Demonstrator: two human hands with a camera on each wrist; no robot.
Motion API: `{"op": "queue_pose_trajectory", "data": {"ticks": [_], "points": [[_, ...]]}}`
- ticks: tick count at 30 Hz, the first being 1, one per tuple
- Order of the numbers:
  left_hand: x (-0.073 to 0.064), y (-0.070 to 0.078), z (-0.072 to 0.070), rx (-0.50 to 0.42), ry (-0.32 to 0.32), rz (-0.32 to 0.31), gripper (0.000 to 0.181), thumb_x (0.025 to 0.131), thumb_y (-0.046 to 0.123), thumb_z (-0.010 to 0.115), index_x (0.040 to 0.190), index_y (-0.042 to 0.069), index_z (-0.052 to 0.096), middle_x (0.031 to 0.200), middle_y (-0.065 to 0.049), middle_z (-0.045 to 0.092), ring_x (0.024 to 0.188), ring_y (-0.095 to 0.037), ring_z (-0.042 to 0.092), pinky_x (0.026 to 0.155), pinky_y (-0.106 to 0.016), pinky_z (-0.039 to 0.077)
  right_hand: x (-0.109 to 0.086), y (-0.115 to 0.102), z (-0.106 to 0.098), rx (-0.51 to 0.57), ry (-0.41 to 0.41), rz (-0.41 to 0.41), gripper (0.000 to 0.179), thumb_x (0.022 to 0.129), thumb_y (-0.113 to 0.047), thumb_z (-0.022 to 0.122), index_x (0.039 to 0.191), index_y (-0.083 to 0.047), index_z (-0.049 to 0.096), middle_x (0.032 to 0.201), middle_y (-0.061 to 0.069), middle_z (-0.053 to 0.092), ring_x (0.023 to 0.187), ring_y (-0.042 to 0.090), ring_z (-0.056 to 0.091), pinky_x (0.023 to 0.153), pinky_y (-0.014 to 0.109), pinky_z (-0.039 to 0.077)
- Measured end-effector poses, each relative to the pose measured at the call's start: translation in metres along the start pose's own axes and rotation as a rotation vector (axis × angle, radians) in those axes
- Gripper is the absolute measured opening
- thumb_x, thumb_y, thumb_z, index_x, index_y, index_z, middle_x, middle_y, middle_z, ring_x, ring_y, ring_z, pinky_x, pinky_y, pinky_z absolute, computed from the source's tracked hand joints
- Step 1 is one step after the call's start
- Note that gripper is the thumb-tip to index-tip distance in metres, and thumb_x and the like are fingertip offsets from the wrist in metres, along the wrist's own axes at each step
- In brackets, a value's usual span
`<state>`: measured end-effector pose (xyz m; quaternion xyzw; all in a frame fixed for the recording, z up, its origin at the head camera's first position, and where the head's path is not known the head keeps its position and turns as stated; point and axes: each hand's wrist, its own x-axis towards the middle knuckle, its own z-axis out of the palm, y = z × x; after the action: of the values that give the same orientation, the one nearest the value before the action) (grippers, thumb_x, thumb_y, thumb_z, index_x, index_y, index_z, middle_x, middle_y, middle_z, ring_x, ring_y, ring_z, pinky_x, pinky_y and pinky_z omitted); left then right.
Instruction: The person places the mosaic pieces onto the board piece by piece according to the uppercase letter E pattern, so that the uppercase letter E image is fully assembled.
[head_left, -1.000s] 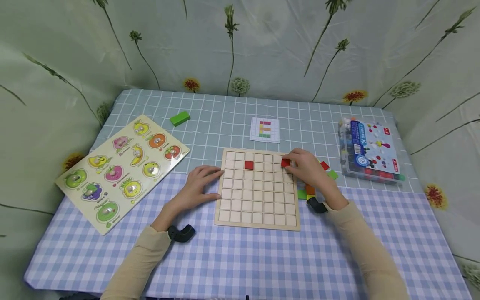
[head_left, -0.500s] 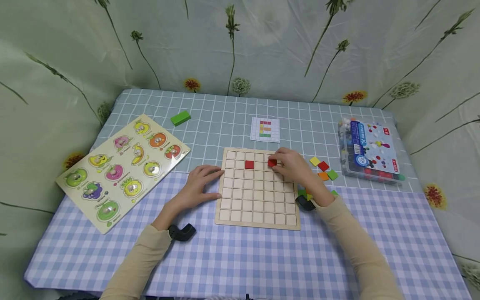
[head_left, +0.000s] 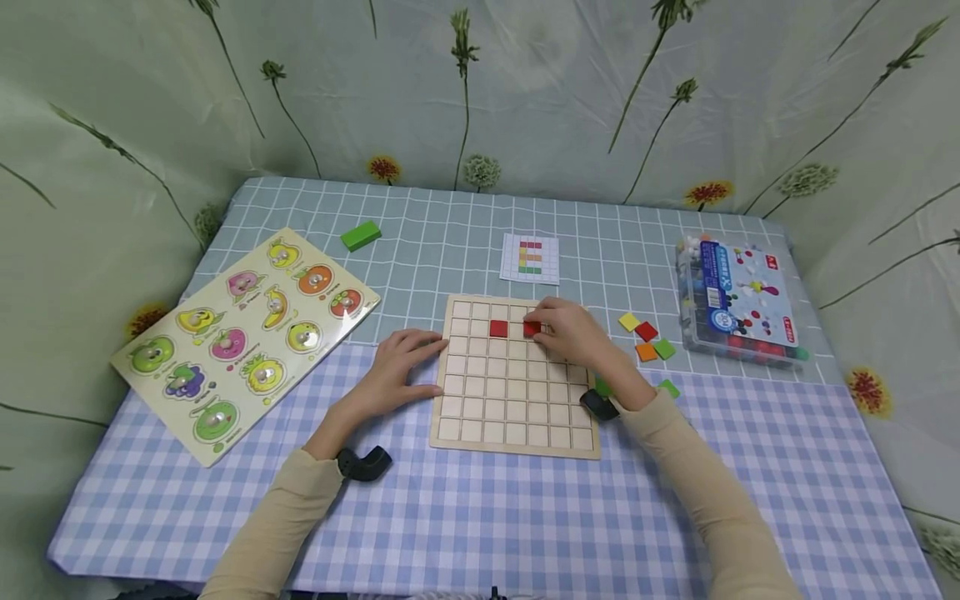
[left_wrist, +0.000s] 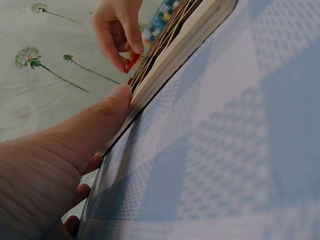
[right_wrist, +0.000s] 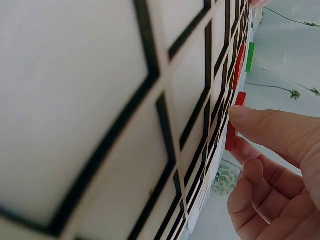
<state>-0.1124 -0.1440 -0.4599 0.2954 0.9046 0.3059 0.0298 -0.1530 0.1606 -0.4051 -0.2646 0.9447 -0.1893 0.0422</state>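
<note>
A wooden grid board lies in the middle of the table. One red square tile sits in a cell of its second row. My right hand pinches another red tile between thumb and finger, close over the same row, to the right of the first. In the left wrist view this pinched tile looks tilted. My left hand rests along the board's left edge with fingers extended, thumb against the side.
Behind the board lies a pattern card. Several coloured tiles lie to the right, near a clear plastic case. A fruit puzzle board and a green block are on the left.
My right hand has moved left across the board with the red tile, from the right edge toward the tile in the grid. My left hand stays put.
</note>
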Motion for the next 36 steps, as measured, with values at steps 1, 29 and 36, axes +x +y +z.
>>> {"op": "queue_pose_trajectory", "data": {"ticks": [1, 29, 36], "points": [[0.0, 0.0, 0.0, -0.001, -0.001, 0.001, 0.069, 0.078, 0.035, 0.075, 0.137, 0.012, 0.049, 0.139, -0.009, 0.048, 0.129, -0.03, 0.035, 0.106, -0.055, 0.022, 0.001, 0.0, 0.001, 0.0, -0.002, -0.006, 0.026, 0.083, -0.009, 0.069, 0.109, -0.004, 0.07, 0.105, 0.012, 0.066, 0.088, 0.022, 0.061, 0.077, 0.034, 0.052], [0.0, 0.0, 0.001, 0.009, 0.024, 0.033, 0.069, 0.076, 0.032, 0.077, 0.136, 0.011, 0.05, 0.138, -0.01, 0.049, 0.128, -0.031, 0.036, 0.104, -0.056, 0.024, 0.009, 0.002, 0.002, 0.093, -0.008, -0.127, 0.024, 0.083, -0.009, 0.069, 0.106, -0.001, 0.07, 0.101, 0.012, 0.067, 0.087, 0.022, 0.062, 0.075, 0.033, 0.052], [0.0, 0.0, 0.001, 0.011, 0.035, 0.05, 0.07, 0.075, 0.031, 0.077, 0.136, 0.01, 0.051, 0.137, -0.011, 0.049, 0.127, -0.032, 0.036, 0.102, -0.057, 0.024, -0.008, 0.016, -0.009, 0.084, 0.023, -0.002, 0.026, 0.084, -0.01, 0.068, 0.109, 0.0, 0.069, 0.106, 0.013, 0.066, 0.087, 0.023, 0.061, 0.075, 0.036, 0.052]]}}
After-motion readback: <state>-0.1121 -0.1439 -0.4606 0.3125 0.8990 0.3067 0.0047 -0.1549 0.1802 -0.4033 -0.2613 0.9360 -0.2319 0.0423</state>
